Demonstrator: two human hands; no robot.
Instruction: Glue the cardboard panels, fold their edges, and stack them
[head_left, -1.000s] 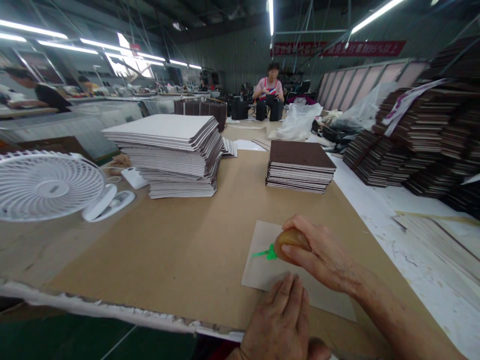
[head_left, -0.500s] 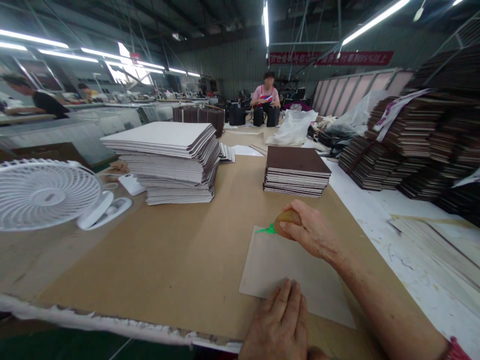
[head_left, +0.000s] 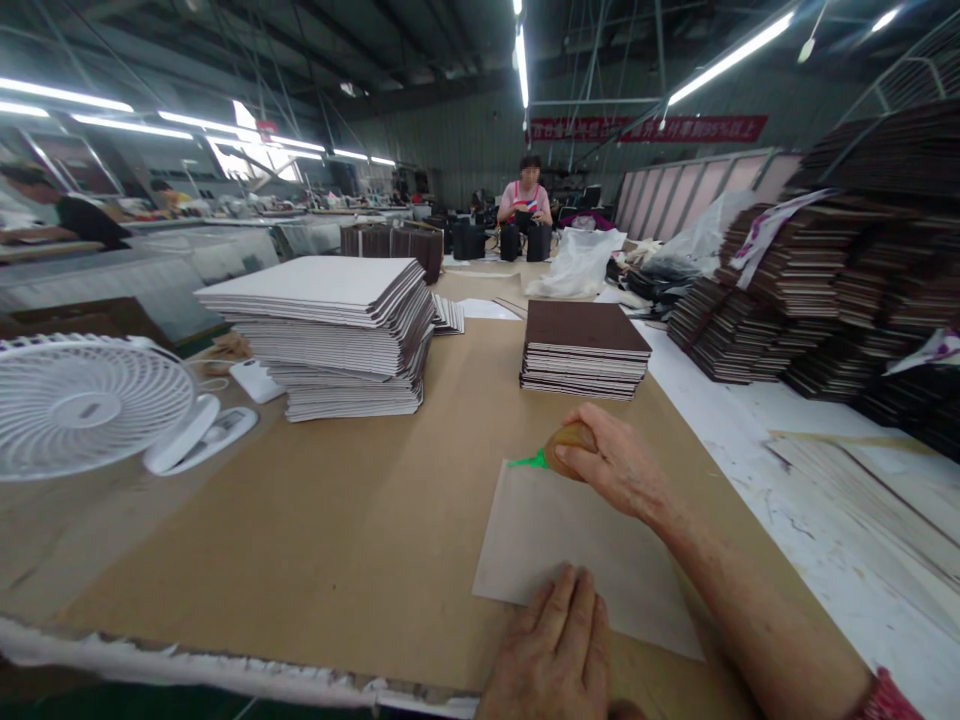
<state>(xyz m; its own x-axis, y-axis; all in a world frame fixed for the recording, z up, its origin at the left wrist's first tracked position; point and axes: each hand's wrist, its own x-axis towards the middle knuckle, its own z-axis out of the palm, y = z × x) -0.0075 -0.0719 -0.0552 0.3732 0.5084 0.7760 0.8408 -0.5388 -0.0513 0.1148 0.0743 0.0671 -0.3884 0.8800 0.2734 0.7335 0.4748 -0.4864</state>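
Sheet (head_left: 540, 540): lower right of the frame.
Left hand (head_left: 555, 640): my fingers lie flat on its near edge.
Right hand (head_left: 619, 465): my fingers grasp the bottle (head_left: 559, 440).
Green tip (head_left: 534, 461): moved from the sheet's middle to its top left corner, probably for the edge.

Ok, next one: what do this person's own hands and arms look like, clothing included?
Both the left hand and the right hand are without gloves. The right forearm is bare up to a red, gathered-looking fabric edge, probably a sleeve. No left sleeve shows.
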